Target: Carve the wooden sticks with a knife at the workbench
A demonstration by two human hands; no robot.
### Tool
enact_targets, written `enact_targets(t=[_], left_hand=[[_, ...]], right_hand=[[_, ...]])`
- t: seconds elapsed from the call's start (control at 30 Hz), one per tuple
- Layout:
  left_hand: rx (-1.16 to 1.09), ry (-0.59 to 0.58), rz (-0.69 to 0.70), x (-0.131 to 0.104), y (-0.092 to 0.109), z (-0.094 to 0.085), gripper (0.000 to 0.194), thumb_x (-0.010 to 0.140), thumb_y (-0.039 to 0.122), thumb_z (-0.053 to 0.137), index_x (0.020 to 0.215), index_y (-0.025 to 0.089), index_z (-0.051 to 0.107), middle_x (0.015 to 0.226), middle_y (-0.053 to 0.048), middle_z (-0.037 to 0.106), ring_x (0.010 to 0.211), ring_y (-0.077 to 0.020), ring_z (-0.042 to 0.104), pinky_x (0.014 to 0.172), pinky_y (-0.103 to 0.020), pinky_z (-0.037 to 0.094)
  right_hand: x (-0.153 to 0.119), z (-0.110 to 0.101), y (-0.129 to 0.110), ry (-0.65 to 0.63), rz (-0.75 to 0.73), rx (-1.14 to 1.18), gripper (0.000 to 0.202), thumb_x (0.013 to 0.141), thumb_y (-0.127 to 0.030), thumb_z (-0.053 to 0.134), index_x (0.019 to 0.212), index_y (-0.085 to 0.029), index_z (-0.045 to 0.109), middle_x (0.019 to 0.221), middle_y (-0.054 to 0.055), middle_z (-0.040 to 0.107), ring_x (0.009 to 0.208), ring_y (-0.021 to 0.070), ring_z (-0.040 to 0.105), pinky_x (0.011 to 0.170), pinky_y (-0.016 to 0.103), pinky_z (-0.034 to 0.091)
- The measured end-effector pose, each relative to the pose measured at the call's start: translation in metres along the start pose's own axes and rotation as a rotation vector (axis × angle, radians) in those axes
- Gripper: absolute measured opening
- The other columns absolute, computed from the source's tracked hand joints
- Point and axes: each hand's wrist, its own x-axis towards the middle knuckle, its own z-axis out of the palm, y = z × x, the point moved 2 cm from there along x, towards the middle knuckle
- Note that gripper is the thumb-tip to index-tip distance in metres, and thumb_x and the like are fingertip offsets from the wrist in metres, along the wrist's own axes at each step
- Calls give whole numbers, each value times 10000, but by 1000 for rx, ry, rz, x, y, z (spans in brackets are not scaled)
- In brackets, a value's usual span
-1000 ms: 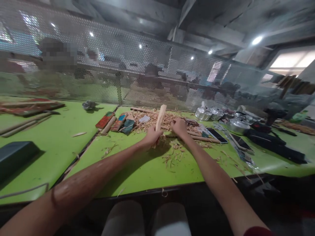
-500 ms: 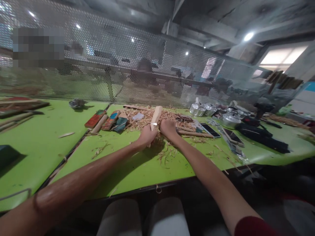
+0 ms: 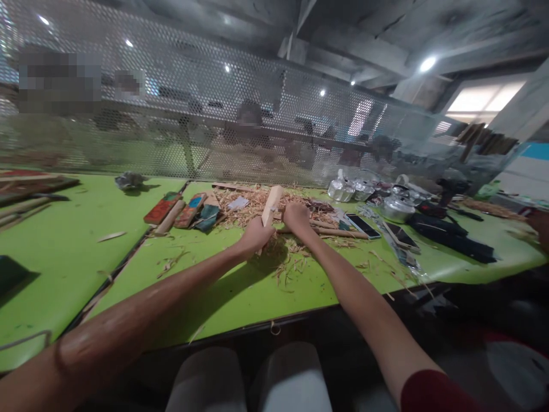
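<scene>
Gripped in the left hand (image 3: pixel 254 234), a pale wood stick (image 3: pixel 271 205) is stood tilted on the green table (image 3: pixel 240 297). Beside it the right hand (image 3: pixel 295 218) is closed; its contents cannot be told. Whittling seems underway amid shavings (image 3: pixel 291 266); a controlled stroke away from the grip is needed next.
</scene>
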Motion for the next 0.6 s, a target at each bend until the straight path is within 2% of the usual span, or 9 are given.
enact_targets(t=[0.13, 0.2, 0.27, 0.33, 0.43, 0.6], left_hand=[[40, -125, 3, -12, 1, 4, 168, 790, 150, 666, 941, 159, 592, 545, 36, 546, 400, -126, 493, 378, -227, 357], [30, -191, -6, -16, 0, 8, 176, 785, 143, 672, 941, 160, 592, 540, 33, 548, 399, -123, 491, 371, -225, 352], [-35, -235, -37, -17, -2, 11, 162, 797, 151, 664, 934, 167, 580, 509, 44, 522, 385, -116, 468, 361, -218, 337], [-145, -270, -57, -14, -5, 11, 143, 814, 166, 650, 927, 180, 564, 476, 60, 491, 364, -107, 437, 353, -208, 316], [-286, -278, -95, -8, -9, 8, 118, 836, 169, 633, 843, 203, 519, 450, 69, 465, 340, -89, 396, 345, -193, 286], [-441, -259, -155, -2, -8, 2, 253, 846, 104, 580, 708, 228, 409, 444, 75, 408, 340, -66, 363, 351, -187, 278]], right_hand=[[9, -1, 42, 64, 226, 140, 373, 984, -167, 527, 1189, 31, 767, 1130, 297, 732, 1058, 254, 706, 786, 237, 445], [11, 0, 62, 108, 267, 176, 392, 995, -184, 513, 1202, 34, 765, 1142, 298, 729, 1062, 248, 699, 766, 246, 424], [13, 1, 69, 117, 247, 192, 398, 999, -210, 509, 1175, 22, 782, 1118, 280, 741, 1041, 244, 702, 756, 248, 420], [13, 2, 61, 117, 187, 194, 396, 997, -225, 509, 1150, -4, 798, 1089, 255, 756, 1020, 241, 708, 764, 241, 433], [9, 0, 31, 103, 45, 163, 387, 980, -242, 522, 1148, -48, 811, 1083, 224, 768, 1021, 245, 717, 806, 231, 465], [-11, 1, -15, 1, -202, 76, 371, 913, -295, 587, 1128, -111, 827, 1057, 175, 787, 1003, 265, 740, 837, 255, 515]])
